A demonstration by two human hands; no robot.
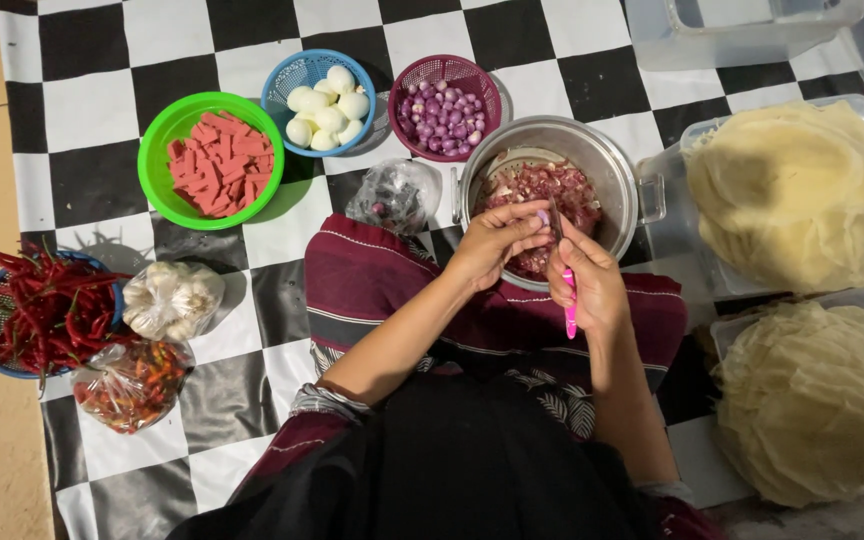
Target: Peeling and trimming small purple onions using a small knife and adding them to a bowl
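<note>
My left hand (497, 240) pinches small shallot (542, 216), slippery, light; right hand (587, 285) grips pink knife (569, 300) by handle, over steel pot (612, 170).

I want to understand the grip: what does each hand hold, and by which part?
The right hand holds a knife by its pink handle. The left hand pinches something small at its fingertips over the metal pot; what it is cannot be told.

Pink knife (570, 305), blk/wht checked mat (87, 110)
</note>
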